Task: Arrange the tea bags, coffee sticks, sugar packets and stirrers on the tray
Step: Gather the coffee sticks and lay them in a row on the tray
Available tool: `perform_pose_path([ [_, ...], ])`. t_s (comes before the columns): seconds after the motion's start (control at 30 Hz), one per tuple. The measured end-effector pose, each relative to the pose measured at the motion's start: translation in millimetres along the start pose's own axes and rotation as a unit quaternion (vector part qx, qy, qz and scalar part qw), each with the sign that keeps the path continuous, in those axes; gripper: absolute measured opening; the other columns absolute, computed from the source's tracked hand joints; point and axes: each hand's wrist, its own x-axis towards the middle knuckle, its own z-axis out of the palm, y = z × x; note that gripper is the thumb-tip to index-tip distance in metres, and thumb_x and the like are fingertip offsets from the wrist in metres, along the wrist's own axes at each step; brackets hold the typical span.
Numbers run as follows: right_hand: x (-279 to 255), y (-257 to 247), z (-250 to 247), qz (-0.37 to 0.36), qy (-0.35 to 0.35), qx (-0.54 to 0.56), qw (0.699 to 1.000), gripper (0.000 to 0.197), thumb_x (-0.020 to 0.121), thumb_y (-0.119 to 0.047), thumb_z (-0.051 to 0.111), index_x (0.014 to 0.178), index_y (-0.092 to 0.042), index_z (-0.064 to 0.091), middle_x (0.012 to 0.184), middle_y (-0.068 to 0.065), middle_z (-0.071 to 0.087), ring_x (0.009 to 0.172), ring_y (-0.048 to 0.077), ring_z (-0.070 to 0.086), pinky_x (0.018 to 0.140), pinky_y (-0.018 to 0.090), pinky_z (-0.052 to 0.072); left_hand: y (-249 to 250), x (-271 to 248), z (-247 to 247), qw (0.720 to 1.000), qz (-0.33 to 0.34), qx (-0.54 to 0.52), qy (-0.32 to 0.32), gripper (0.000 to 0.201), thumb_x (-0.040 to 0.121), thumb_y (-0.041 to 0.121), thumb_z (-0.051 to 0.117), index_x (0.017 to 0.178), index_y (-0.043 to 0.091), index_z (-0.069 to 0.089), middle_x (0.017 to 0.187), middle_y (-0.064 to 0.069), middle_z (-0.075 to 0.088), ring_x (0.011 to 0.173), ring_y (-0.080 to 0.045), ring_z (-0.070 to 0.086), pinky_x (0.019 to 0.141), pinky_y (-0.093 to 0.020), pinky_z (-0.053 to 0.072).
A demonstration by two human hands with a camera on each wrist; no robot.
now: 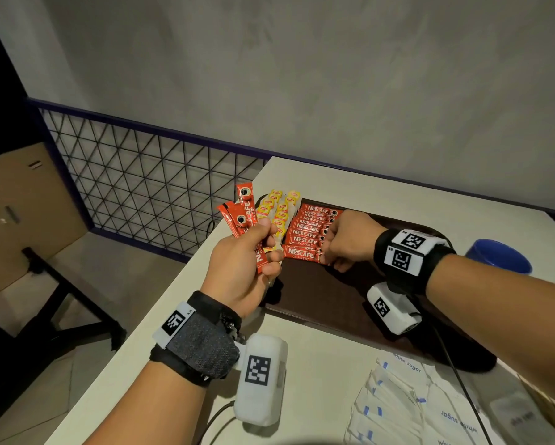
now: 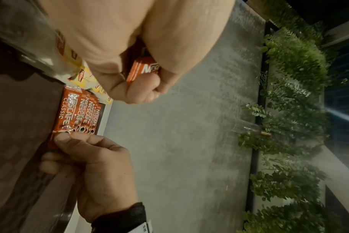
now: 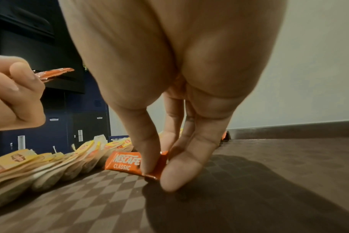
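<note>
A dark brown tray [image 1: 340, 293] lies on the white table. Along its far end sit yellow tea bags [image 1: 281, 207] and an overlapping row of red Nescafe coffee sticks [image 1: 308, 231]. My right hand [image 1: 329, 255] pinches the end of the nearest coffee stick [image 1: 301, 253], which lies flat on the tray; the right wrist view shows thumb and finger on that stick [image 3: 127, 164]. My left hand [image 1: 263, 248] hovers over the tray's left edge and grips a few more coffee sticks [image 1: 242, 216], fanned upward. White sugar packets [image 1: 407, 403] lie on the table near me.
A blue cup [image 1: 499, 255] stands right of the tray. A black cable [image 1: 455, 374] crosses the table over the tray's near right corner. Left of the table runs a wire-mesh railing [image 1: 147, 184], with a cardboard box [image 1: 19, 213] below. A grey wall stands behind.
</note>
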Motion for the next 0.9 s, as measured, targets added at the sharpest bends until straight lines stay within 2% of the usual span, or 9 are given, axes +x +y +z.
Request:
perform_pose_path([
  [0.13,1,-1,-1,0.000,0.004,-0.017,1.000,0.020,0.075,0.001,0.087,0.090,0.003,0.074,0.084,0.017,0.079,0.077,0.031,0.079,0.079,0.049,0.065,0,0,1,1.000,0.002,-0.001,-0.001,0.019,0.104,0.017,0.057,0.093,0.002,0.062,0.071,-0.004,0.050,0.055,-0.012,0.046,0.040,-0.016,0.032],
  [0.23,3,-2,-4,-0.009,0.008,-0.044,0.999,0.022,0.075,-0.003,0.089,0.090,-0.002,0.072,0.087,0.017,0.079,0.079,0.032,0.079,0.079,0.048,0.065,0,1,1,1.000,0.003,-0.003,0.001,0.019,0.103,0.016,0.057,0.094,0.001,0.062,0.072,-0.005,0.050,0.055,-0.012,0.046,0.039,-0.016,0.031],
  [0.33,6,-3,-4,-0.034,0.031,-0.082,0.996,0.026,0.075,-0.015,0.091,0.091,-0.007,0.072,0.087,0.010,0.077,0.069,0.024,0.074,0.066,0.035,0.065,0,1,0,1.000,0.002,-0.005,-0.001,0.019,0.103,0.016,0.057,0.093,0.001,0.061,0.072,-0.004,0.049,0.056,-0.013,0.045,0.039,-0.015,0.030],
  [0.4,9,-8,-3,-0.069,0.051,-0.112,0.990,0.025,0.076,-0.023,0.091,0.091,-0.013,0.075,0.084,-0.001,0.073,0.068,0.013,0.066,0.058,0.026,0.055,0,1,0,1.000,0.003,-0.005,-0.001,0.019,0.104,0.016,0.057,0.093,0.001,0.061,0.072,-0.004,0.049,0.056,-0.013,0.045,0.039,-0.016,0.030],
  [0.5,12,-17,1,-0.108,0.043,-0.141,0.983,0.025,0.075,-0.030,0.091,0.093,-0.020,0.077,0.089,-0.009,0.072,0.079,0.004,0.062,0.063,0.020,0.046,-1,1,0,1.000,0.002,-0.003,-0.001,0.020,0.103,0.017,0.058,0.092,0.002,0.062,0.072,-0.004,0.049,0.056,-0.013,0.045,0.039,-0.016,0.031],
  [0.57,16,-21,5,-0.115,0.027,-0.166,0.979,0.027,0.075,-0.032,0.091,0.095,-0.021,0.078,0.091,-0.009,0.072,0.079,0.002,0.061,0.066,0.019,0.048,-1,1,0,1.000,0.003,-0.002,0.000,0.020,0.103,0.017,0.058,0.091,0.001,0.062,0.072,-0.004,0.049,0.057,-0.013,0.045,0.039,-0.016,0.031],
  [0.67,20,-23,9,-0.108,0.012,-0.196,0.975,0.027,0.073,-0.033,0.092,0.093,-0.019,0.079,0.089,-0.006,0.074,0.080,0.009,0.065,0.073,0.026,0.054,0,1,0,1.000,0.004,-0.004,0.001,0.020,0.103,0.016,0.058,0.091,0.001,0.062,0.071,-0.005,0.049,0.057,-0.013,0.045,0.040,-0.016,0.030],
  [0.9,23,-22,11,-0.104,0.027,-0.215,0.971,0.032,0.073,-0.033,0.092,0.095,-0.014,0.078,0.093,0.000,0.076,0.086,0.016,0.069,0.072,0.029,0.055,0,2,0,1.000,0.004,-0.003,-0.003,0.020,0.103,0.016,0.058,0.090,0.002,0.063,0.072,-0.005,0.048,0.056,-0.013,0.045,0.039,-0.016,0.031],
])
